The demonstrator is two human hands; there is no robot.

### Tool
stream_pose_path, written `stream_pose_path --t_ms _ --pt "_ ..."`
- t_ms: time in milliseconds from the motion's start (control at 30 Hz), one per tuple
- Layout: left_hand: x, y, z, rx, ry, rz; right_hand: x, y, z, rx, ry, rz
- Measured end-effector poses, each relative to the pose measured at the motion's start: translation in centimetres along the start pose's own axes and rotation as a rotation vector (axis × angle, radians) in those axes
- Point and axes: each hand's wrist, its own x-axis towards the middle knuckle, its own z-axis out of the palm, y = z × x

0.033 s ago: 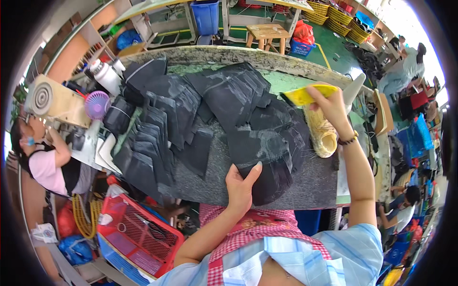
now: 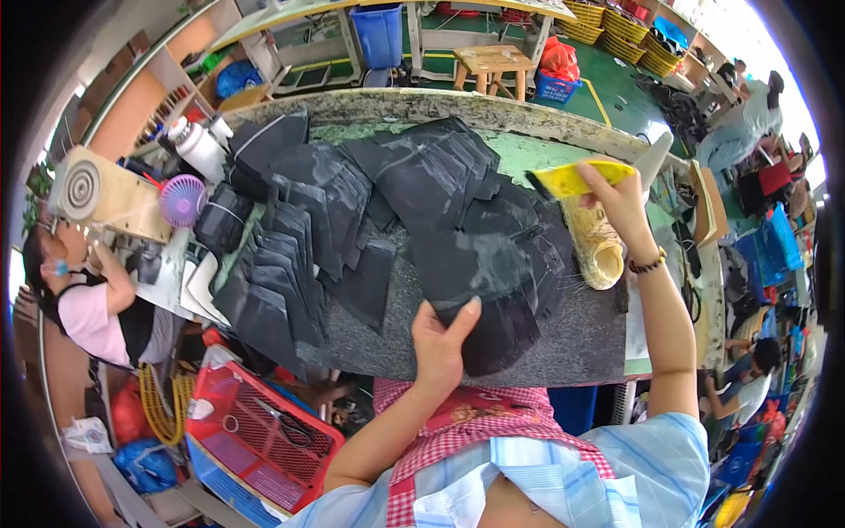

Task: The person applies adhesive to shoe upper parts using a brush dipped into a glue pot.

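Note:
My left hand (image 2: 440, 341) is closed on the near edge of a fanned stack of black sheet pieces (image 2: 471, 260), its thumb pressed on top. Pale, shiny smears mark the upper piece. My right hand (image 2: 619, 207) grips a flat brush with a yellow handle (image 2: 576, 179); its dark bristles point left above the far right of the stack. Below that hand lies a crusted, yellowish container (image 2: 594, 246), its round opening toward me. More black pieces (image 2: 286, 238) lie overlapped in rows to the left and behind.
A dark grey mat (image 2: 572, 348) covers the near worktable. At left stand a purple fan (image 2: 182, 200), a white flask (image 2: 198, 148) and a seated person (image 2: 97, 295). A red basket (image 2: 264, 414) holding scissors sits lower left. A wooden stool (image 2: 493, 63) stands beyond the table.
My right hand and the brush are slightly lower. My left hand keeps its hold on the black pieces. The whole view has shifted a little.

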Motion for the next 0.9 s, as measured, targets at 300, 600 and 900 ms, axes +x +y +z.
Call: stream_pose_path --t_ms 300,600,900 --pt "14.1 7.0 -6.5 -0.045 0.04 0.021 -6.9 2.4 -5.7 0.133 0.111 0.09" --pt "3.3 -0.4 1.3 0.096 -0.035 -0.508 -9.8 2.8 -11.3 -0.059 0.122 0.165" --pt "10.8 -4.3 5.3 0.491 -0.011 -0.317 -10.4 3.7 -9.2 -0.578 -0.027 0.111"
